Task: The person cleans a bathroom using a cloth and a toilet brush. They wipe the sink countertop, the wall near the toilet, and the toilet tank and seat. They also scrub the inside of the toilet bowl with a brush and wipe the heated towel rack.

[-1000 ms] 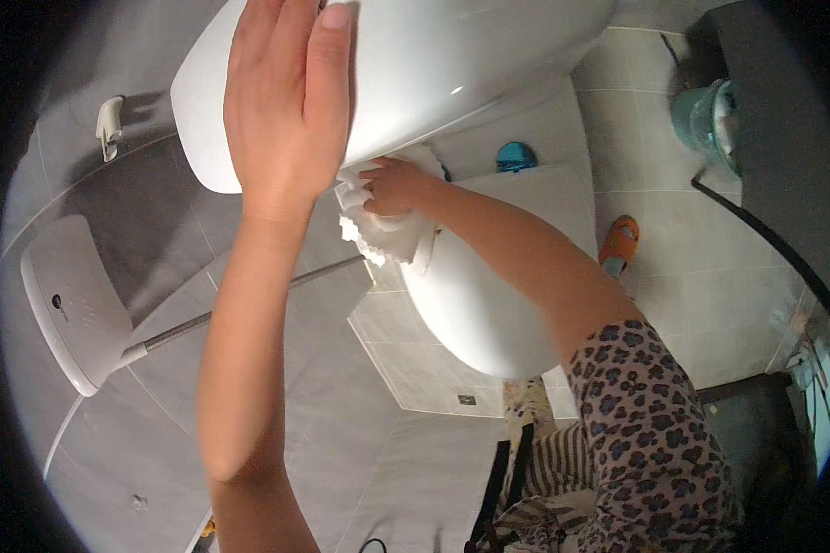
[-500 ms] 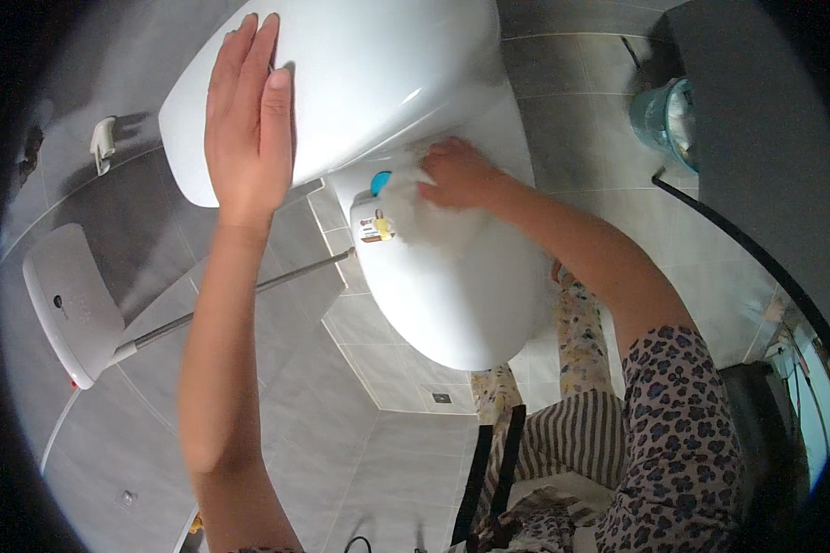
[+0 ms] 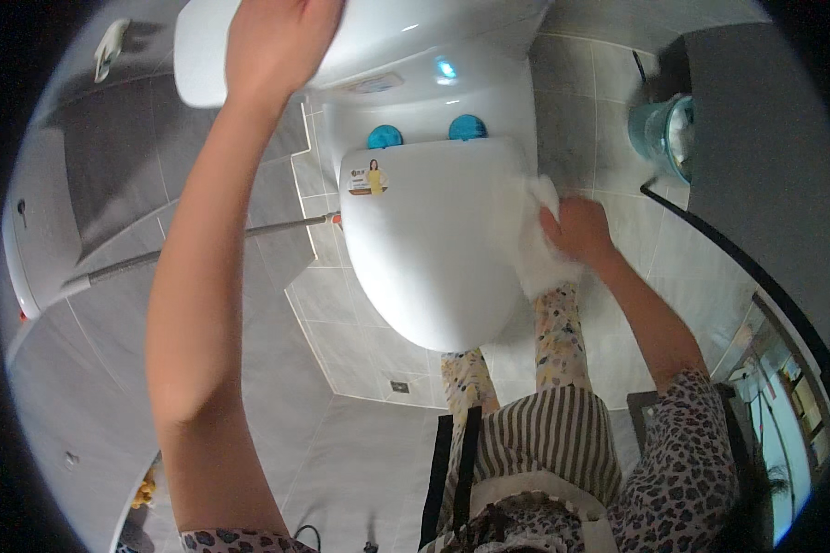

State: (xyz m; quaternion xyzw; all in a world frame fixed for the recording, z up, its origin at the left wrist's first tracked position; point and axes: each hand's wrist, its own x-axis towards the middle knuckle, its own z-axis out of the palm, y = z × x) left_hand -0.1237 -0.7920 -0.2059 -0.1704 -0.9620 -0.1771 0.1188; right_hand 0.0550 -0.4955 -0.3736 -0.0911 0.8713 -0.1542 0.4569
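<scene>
White cloth (image 3: 542, 263) by R edge of toilet lid (image 3: 433, 253), work not finished imo

R hand (image 3: 583, 230) has its fingers closed on the cloth, thumb on the near side. Could be paper tbh; blur hides the weave. Cloth hangs just off the R rim of the lid, overlapping it from where I stand; can't tell if they touch. L hand (image 3: 281, 41) is up over the L part of the white tank (image 3: 397, 41), fingertips out of view, so can't tell if they're apart, together or gripping.

Progress, my read: partway. Cloth's in hand, not put down. Lid's down, its top looks clean & bare apart from a label (image 3: 369, 178). Can't say which surfaces are done: no marks either way. What's left is prob. the R side, where the cloth is, plus setting the cloth down.

Count, going outward: 2 hands, 1 cloth, 1 lid, 2 blue round caps (image 3: 385, 136) at the lid's back edge, 1 tank. Labels: 2 that I see, 1 on the lid, 1 below the tank. Further out: 1 teal bucket (image 3: 653, 134) w/ white stuff inside (no. of pcs unclear), 1 grey pole (image 3: 286, 227) w/ 1 flat white head (image 3: 41, 221) over on the L, 1 floor drain (image 3: 399, 387), 1 white wall bracket (image 3: 111, 51) top L.
</scene>
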